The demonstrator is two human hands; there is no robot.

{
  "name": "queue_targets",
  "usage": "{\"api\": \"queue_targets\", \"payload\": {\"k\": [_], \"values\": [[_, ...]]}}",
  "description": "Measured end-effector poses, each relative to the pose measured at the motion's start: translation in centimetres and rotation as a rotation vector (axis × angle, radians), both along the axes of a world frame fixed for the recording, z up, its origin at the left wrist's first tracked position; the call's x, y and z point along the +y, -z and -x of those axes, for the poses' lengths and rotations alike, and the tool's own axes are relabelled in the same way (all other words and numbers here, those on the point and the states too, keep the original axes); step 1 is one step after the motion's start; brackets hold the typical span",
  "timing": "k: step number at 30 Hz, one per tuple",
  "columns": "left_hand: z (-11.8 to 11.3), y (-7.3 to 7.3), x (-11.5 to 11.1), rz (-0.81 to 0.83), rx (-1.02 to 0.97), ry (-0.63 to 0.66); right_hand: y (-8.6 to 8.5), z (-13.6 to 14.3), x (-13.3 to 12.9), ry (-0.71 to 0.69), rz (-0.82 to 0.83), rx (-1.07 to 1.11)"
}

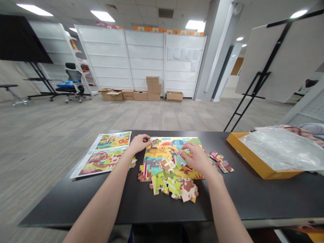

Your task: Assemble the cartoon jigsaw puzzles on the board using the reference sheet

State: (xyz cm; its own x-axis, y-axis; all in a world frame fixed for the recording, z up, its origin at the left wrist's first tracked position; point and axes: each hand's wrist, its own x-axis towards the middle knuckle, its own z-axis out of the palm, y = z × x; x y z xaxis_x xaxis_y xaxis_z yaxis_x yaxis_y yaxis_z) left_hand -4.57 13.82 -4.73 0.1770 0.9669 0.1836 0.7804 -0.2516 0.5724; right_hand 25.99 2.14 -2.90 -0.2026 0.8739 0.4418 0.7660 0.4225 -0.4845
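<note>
Forearms [101,202] flanked puzzle pieces [188,189] toward the worktop's front edge [240,219], likely light, stiff, best edge-pinched; left fingers [146,136] and right fingers [187,145] curled, grips unclear.

Head view — forward, down (from above the table).

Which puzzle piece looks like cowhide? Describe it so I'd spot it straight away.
On the black table, find the colorful animal picture, then the loose heap of puzzle pieces at its near edge. The cowhide piece lies at the heap's near right end. It is cream with reddish-brown patches, while the pieces just left of it are mostly green.
</note>
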Motion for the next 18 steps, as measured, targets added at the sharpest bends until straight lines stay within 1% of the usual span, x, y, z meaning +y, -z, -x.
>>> {"api": "queue_targets", "payload": {"k": [3, 5, 7, 8, 10, 11, 12, 13, 15, 18], "values": [[-0.4, -0.7, -0.6, -0.035, -0.033, -0.023, -0.2, -0.1, 0.0, 0.014, 0.031, -0.023], [-1.1, -1.7, -1.5, -0.080, -0.061, -0.043, -0.4, -0.1, 0.0, 0.010, 0.050, -0.037], [-2.1, -3.1, -3.1, -0.112, -0.085, -0.019, -0.6, 0.0, -0.1, -0.019, 0.064, -0.045], [-2.7, -3.9, -4.1, -0.096, -0.088, 0.057, -0.6, 0.1, -0.1, -0.040, 0.071, -0.052], [-3.8, -5.0, -6.3, -0.041, -0.022, 0.310, -0.6, 0.1, -0.1, -0.074, 0.089, -0.069], [-4.4, -5.3, -7.4, 0.000, 0.033, 0.410, -0.6, 0.1, -0.2, -0.079, 0.098, -0.075], [-5.0, -5.4, -8.5, 0.033, 0.084, 0.464, -0.6, 0.1, -0.2, -0.077, 0.107, -0.078], [-5.5, -5.3, -9.4, 0.050, 0.112, 0.475, -0.6, 0.1, -0.2, -0.070, 0.111, -0.078], [-6.2, -4.5, -11.0, 0.032, 0.122, 0.442, -0.5, 0.1, -0.2, -0.053, 0.111, -0.079], [-6.9, -3.0, -12.3, 0.010, 0.096, 0.392, -0.5, 0.2, -0.5, -0.057, 0.140, -0.074]]}}
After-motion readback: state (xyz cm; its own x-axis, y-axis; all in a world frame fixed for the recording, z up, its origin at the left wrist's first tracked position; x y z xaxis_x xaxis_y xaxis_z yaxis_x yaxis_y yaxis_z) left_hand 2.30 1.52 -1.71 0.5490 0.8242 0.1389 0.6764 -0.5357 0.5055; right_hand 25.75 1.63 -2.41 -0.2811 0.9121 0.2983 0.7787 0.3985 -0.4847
